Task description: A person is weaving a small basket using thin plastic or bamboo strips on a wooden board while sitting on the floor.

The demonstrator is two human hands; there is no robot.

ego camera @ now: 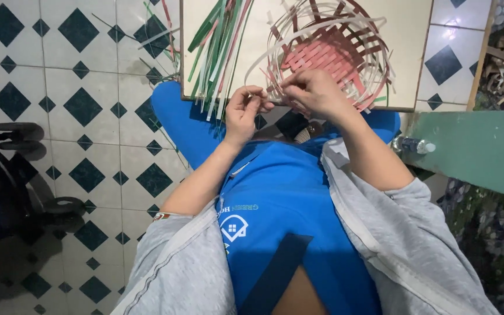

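Basket (328,52): half-woven, pink base, white strips, on board (409,35) across my knees. My left hand (241,114) pinches a strip (262,98); my right hand (313,87) grips the near rim. Best to keep the strip flat and taut, I judge.

The top edge crops the board (406,35) and strip bundle (220,41); the right hand (316,90) hides part of the basket (328,52) rim.

Grey zip jacket (415,245) over blue apron (287,198), sleeves pushed up.
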